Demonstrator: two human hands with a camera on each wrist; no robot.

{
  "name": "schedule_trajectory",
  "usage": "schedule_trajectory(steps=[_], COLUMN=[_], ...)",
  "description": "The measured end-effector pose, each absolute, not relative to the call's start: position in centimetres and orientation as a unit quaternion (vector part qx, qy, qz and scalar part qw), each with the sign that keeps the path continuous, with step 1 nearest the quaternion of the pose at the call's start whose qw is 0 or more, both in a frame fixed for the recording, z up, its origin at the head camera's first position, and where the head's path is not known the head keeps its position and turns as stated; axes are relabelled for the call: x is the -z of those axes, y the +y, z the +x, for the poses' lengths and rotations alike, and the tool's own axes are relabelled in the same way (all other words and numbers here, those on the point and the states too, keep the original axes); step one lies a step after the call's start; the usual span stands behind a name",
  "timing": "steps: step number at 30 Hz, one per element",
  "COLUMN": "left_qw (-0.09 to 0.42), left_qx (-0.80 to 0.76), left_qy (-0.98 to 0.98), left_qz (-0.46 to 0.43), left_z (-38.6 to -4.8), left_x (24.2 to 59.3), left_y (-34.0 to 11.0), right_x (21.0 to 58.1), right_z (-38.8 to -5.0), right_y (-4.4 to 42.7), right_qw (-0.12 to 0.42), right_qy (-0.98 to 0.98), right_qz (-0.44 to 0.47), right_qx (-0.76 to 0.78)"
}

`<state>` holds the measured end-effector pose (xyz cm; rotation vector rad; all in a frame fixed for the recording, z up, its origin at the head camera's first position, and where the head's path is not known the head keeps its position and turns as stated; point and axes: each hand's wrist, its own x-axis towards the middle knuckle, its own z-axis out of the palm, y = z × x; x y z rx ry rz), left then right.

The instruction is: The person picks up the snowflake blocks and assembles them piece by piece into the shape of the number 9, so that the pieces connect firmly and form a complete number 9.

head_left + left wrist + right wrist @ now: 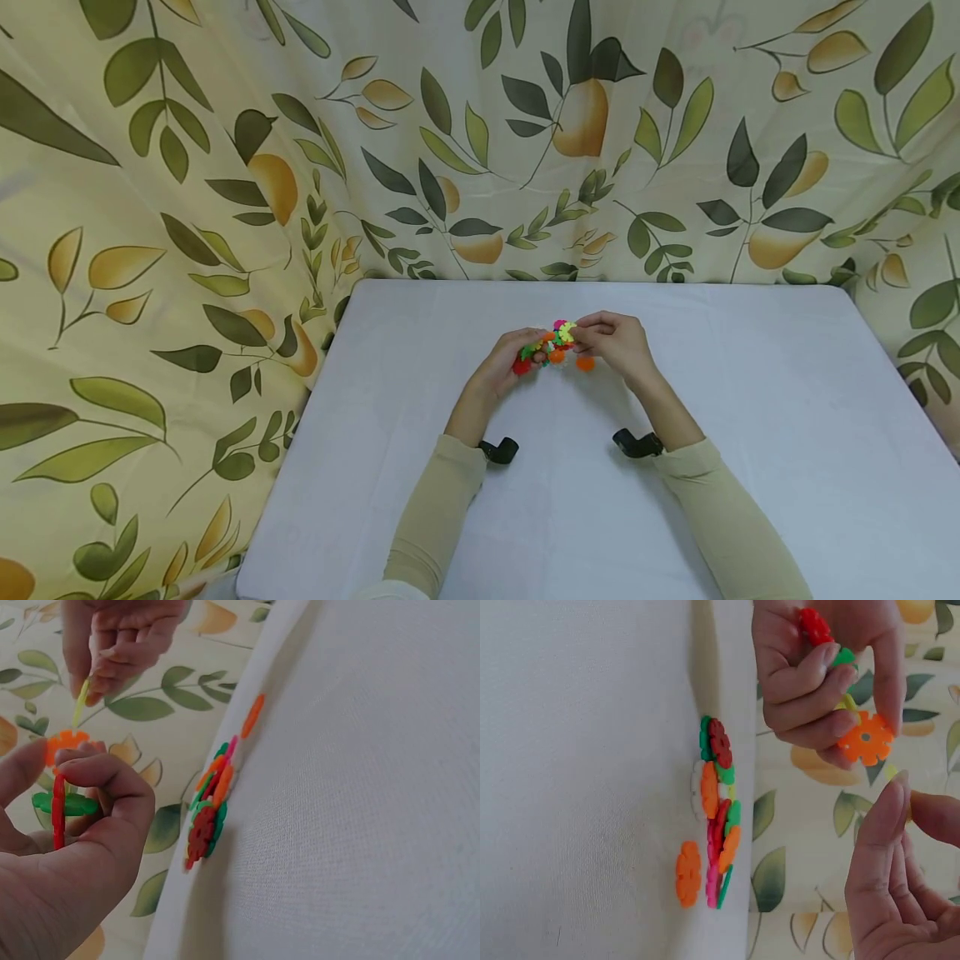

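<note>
My left hand [504,360] holds a short chain of notched, flower-shaped plastic discs slotted into each other. In the left wrist view the chain shows a red disc [58,817], a green disc [81,804] and an orange disc [66,745]. A bit of yellow shows between green and orange in the right wrist view. Thumb and fingers of my right hand [618,343] pinch a yellow disc [81,705], seen edge-on close to the orange one. Whether those two touch is hard to tell; the right wrist view shows a small gap.
On the white table [420,333], below the hands, lies a pile of loose discs [718,795] in red, green, orange, pink and white. One orange disc [688,874] lies apart, beside the pile. A leaf-patterned curtain [465,200] hangs behind the table's far edge.
</note>
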<state>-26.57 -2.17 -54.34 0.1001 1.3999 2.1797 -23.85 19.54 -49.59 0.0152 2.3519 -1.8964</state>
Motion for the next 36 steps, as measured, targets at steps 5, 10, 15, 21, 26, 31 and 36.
schedule_trajectory(steps=[5, 10, 15, 21, 26, 31, 36], left_qw=[0.278, 0.282, 0.286, 0.29, 0.298, 0.297, 0.294], left_qx=[-0.803, -0.797, -0.789, -0.791, -0.791, -0.795, -0.798], left_qy=[0.524, 0.531, 0.541, 0.536, 0.531, 0.526, 0.523], left_qz=[0.049, 0.057, 0.06, 0.062, 0.056, 0.056, 0.062], left_z=[-26.5, -26.51, -26.57, -26.45, -26.29, -26.25, -26.25], left_x=[54.25, 54.3, 54.39, 54.36, 54.5, 54.84, 54.94], left_y=[-2.15, -2.11, -2.07, -2.0, -2.04, -2.06, -2.02], right_x=[49.63, 49.87, 49.83, 49.87, 49.72, 49.75, 50.19], right_z=[-23.72, -23.74, -23.7, -23.57, -23.43, -23.57, -23.68], right_y=[19.47, 19.37, 19.4, 19.28, 19.01, 18.86, 18.78], right_qw=[0.065, 0.057, 0.052, 0.064, 0.076, 0.086, 0.093], right_qy=[0.768, 0.769, 0.773, 0.773, 0.77, 0.745, 0.709], right_qz=[-0.001, -0.004, -0.007, -0.005, 0.005, 0.008, 0.009], right_qx=[0.638, 0.637, 0.633, 0.631, 0.634, 0.662, 0.699])
